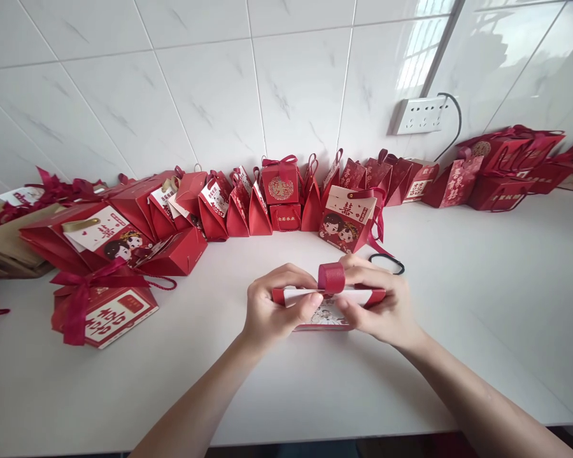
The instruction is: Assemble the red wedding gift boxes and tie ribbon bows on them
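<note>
A small red gift box [328, 304] with a white flap and a red ribbon loop on top lies on the white counter [286, 381] in front of me. My left hand [277, 305] grips its left end, with the thumb pressed on the flap. At the box's right end, my right hand [382, 302] has its fingers closed over the box, close to the ribbon loop. Both hands are closed on the box.
A long row of red gift boxes and bags [281, 191] lines the tiled wall. More lie at the left, one with a big ribbon bow [100, 305]. A black loop [386, 261] lies behind my right hand. A wall socket [420, 114] is at the upper right.
</note>
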Available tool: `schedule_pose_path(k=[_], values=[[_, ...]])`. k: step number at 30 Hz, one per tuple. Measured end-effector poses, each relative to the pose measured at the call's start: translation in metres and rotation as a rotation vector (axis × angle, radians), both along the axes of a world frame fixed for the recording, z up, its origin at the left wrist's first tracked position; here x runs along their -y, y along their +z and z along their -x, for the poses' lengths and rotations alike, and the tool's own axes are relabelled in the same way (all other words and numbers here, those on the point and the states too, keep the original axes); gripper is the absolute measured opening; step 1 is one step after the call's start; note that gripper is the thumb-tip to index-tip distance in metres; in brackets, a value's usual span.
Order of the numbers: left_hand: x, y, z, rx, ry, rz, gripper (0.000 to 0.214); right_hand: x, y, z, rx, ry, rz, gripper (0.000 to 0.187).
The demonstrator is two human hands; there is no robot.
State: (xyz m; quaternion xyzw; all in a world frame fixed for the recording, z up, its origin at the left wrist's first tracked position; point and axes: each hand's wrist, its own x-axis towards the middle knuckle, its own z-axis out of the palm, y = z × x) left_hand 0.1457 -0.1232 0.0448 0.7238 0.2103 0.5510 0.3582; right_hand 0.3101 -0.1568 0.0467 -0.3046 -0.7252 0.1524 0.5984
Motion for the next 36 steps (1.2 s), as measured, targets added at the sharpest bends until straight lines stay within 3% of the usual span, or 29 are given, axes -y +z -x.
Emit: schedule_pose_path(k=[10, 23, 36], values=[[-0.0011, 0.0026, 0.0015, -0.04, -0.049, 0.073, 0.012, 0.0, -0.0028, -0.0013, -0.01, -0.029, 0.092, 0.011], [0.0003, 0.0026, -0.0015, -0.054, 0.002, 0.025, 0.011, -0.0007, -0.002, -0.0005, -0.064, -0.033, 0.12, 0.011], [-0.0022, -0.0016, -0.0023, 0.004, -0.052, -0.01, 0.004, -0.0016, -0.0014, -0.0007, -0.087, -0.015, 0.099, 0.01]])
